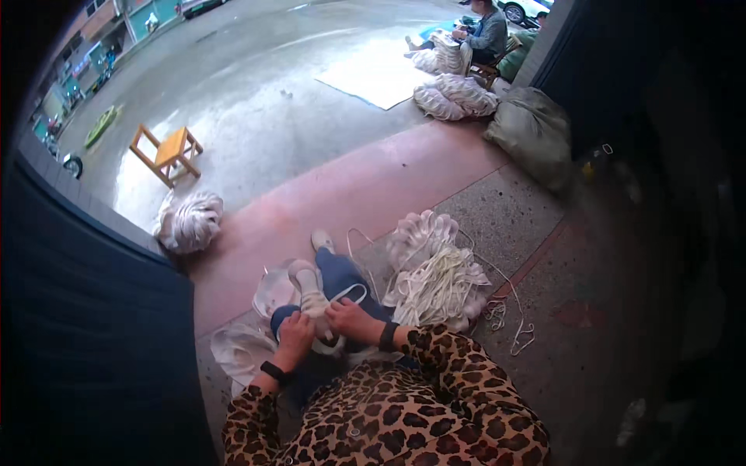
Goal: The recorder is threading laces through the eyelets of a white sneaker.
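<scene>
On my lap lies a pale shoe upper [314, 303], its opening toward me. My left hand [295, 335] is closed on its left side near the opening. The fingers of my right hand [349, 318] pinch a white shoelace [356, 289], which arches in a loop above the right side of the upper. My fingertips hide part of the eyelet area. To the right of my legs a tangled heap of white shoelaces [439, 283] rests against a bundle of pale shoe uppers [423, 233]. Loose laces trail from the heap across the floor.
Whitish pieces [241, 351] lie by my left leg. A bundle of uppers [190, 223] and a wooden chair [172, 151] stand at the far left. Beyond, on the right, are a large sack [530, 133], more bundles [454, 97] and a seated person [488, 35]. A dark door [97, 326] borders the left.
</scene>
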The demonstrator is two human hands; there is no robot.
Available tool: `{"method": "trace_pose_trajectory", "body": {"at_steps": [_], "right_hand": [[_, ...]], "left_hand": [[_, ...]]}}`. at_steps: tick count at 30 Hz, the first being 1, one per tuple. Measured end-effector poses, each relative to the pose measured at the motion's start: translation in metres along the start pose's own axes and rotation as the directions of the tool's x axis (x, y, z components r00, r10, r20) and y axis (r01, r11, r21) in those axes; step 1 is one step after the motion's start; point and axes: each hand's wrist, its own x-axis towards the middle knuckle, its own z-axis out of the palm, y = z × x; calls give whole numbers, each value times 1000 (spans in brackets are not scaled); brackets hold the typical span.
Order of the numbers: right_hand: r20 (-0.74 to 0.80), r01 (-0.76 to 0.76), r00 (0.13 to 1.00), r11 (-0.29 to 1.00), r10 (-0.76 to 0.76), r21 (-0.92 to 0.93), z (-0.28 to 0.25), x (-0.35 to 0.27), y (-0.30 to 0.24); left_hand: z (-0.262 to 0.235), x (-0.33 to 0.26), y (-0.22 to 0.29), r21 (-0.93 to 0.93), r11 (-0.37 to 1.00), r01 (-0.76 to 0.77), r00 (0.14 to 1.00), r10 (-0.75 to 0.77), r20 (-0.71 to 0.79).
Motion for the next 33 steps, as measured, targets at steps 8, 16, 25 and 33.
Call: {"method": "trace_pose_trajectory", "body": {"at_steps": [8,16,25,33], "right_hand": [[-109,-70,990,986,87,151,3,-7,7],[-432,-147,809,850,397,506,-10,5,14],[-190,-321,738,584,647,745,-98,45,1],[-150,-275,801,579,579,767,-103,74,7]], "left_hand": [[-48,39,43,-593,794,132,956,-260,-135],[22,67,0,-751,543,375,903,-398,162],[-81,82,17,-879,256,403,838,-489,243],[-98,83,9,-877,247,413,808,-544,227]]}}
